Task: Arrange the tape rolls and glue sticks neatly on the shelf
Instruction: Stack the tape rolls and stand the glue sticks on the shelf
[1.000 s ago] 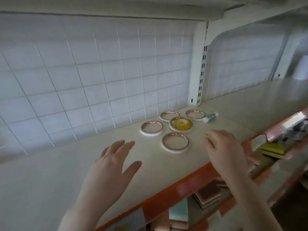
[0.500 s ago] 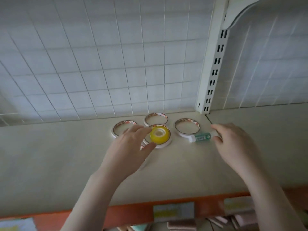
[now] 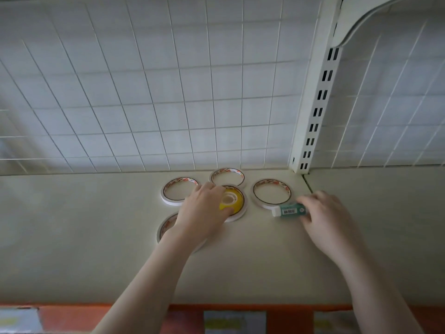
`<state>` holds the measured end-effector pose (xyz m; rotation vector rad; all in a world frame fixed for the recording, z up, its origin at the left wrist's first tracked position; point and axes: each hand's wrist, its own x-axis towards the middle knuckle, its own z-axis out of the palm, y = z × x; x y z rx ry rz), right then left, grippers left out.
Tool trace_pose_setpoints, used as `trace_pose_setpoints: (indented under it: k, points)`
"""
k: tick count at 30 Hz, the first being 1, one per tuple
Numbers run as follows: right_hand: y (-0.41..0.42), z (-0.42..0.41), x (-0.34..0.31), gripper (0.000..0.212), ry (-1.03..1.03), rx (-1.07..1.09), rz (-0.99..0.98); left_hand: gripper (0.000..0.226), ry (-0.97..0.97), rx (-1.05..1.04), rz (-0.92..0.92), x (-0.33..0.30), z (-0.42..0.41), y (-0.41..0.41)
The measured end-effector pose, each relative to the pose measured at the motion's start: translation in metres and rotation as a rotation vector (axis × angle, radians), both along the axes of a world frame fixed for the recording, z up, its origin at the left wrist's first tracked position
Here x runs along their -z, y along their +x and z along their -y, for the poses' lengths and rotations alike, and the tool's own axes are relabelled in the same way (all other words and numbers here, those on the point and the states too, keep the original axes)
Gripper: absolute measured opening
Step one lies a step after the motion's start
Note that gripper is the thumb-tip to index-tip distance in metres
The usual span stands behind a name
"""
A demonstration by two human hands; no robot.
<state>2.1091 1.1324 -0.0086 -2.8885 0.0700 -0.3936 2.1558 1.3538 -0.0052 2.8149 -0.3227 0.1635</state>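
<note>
A: Where does the small green glue stick with the white cap (image 3: pixel 289 210) lie?

B: Flat on the cream shelf (image 3: pixel 96 237), its long axis running left to right, cap pointing left toward the thin white tape ring on the right (image 3: pixel 271 194), which it nearly touches.

A: And the right hand (image 3: pixel 330 220)?

B: Its curled fingers pinch the green end.

A: The left hand (image 3: pixel 204 218)?

B: It holds the small yellow tape roll (image 3: pixel 232 200) inside the middle white ring (image 3: pixel 238 214), thumb and fingers bent around it. Three more white rings surround it: back (image 3: pixel 227 177), left (image 3: pixel 179 190), and one (image 3: pixel 166 227) partly under the wrist.
</note>
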Motion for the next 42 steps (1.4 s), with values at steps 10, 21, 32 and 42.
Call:
trace_pose_setpoints:
  k: [10,21,32,42]
  points:
    - [-0.003,0.006,0.002,0.029,0.098,-0.027,-0.049,0.036,0.239,-0.028,-0.055,-0.021,0.01,0.013]
    - [-0.007,0.013,0.005,0.024,0.133,-0.082,-0.027,0.042,0.232,-0.105,-0.19,-0.037,0.02,0.017]
    - [-0.012,-0.001,0.0,0.02,0.511,-0.191,0.273,0.056,-0.165,-0.17,-0.003,-0.027,-0.014,-0.012]
    - [-0.031,-0.08,-0.012,0.028,0.578,-0.276,0.469,0.063,-0.341,-0.161,0.085,-0.036,-0.098,-0.065]
